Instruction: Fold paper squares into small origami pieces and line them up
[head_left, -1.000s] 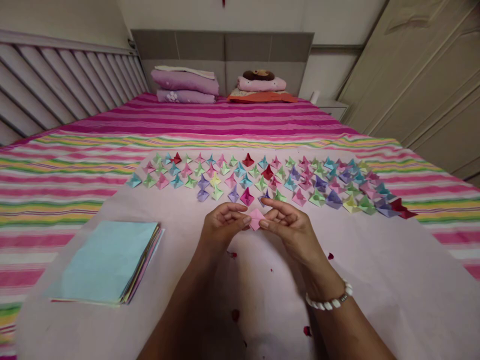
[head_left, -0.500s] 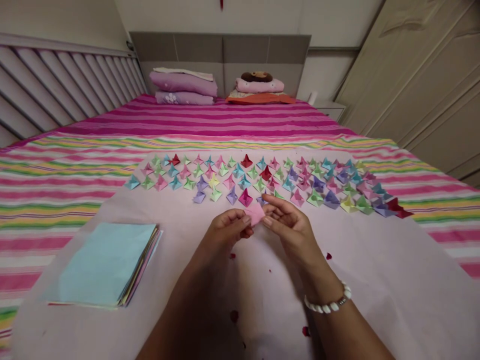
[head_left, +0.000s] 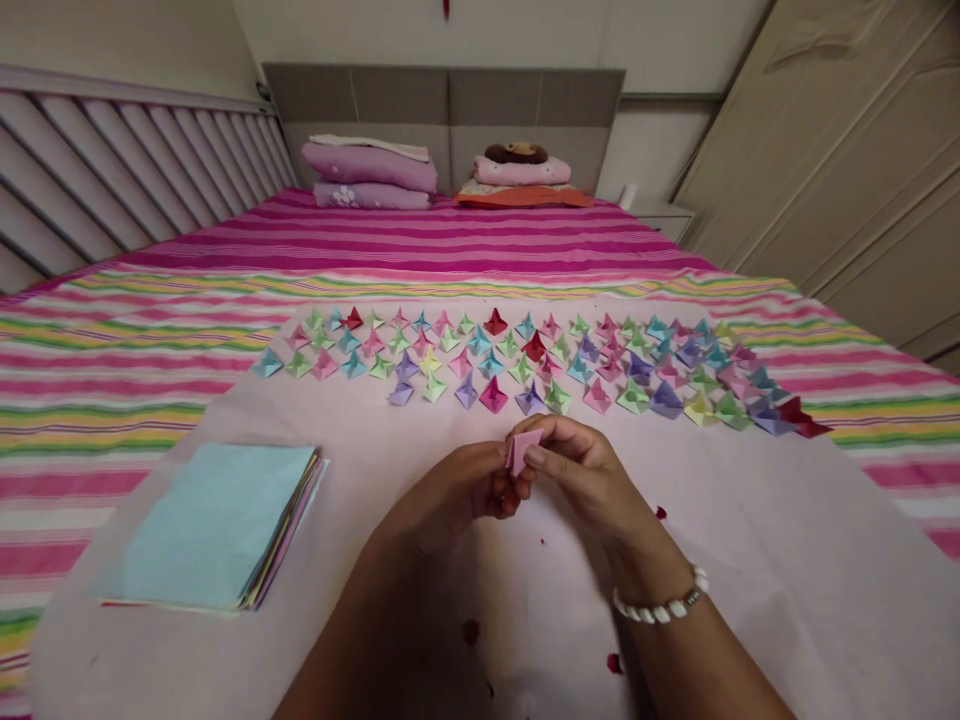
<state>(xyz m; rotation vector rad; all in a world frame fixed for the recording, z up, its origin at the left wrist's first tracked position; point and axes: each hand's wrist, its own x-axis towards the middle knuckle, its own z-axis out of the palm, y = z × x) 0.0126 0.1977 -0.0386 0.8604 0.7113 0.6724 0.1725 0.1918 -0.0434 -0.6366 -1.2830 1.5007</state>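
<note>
A small folded pink paper (head_left: 523, 451) is held up between both hands, over the pale board (head_left: 360, 560). My left hand (head_left: 480, 480) is closed on its left side, fingers curled beneath it. From the right, my right hand (head_left: 574, 465) pinches it, the thumb pressed on its front face; a white beaded bracelet (head_left: 660, 606) circles that wrist. Just beyond the hands stand several rows of small folded paper boats (head_left: 493, 395) in many colours, the nearest being purple and green. Some of the left fingers are hidden behind the paper and the other hand.
At the left of the board lies a stack of square coloured paper (head_left: 217, 525), light blue on top. Small dark red scraps (head_left: 615, 663) are scattered near my forearms. Striped bedding (head_left: 112, 400) surrounds the board. Folded bedding and pillows (head_left: 367, 170) sit by the headboard (head_left: 397, 95).
The pink paper has turned in my fingers and now looks narrower and more upright. Both hands have come closer together and slightly lower, uncovering the purple and green boats behind.
</note>
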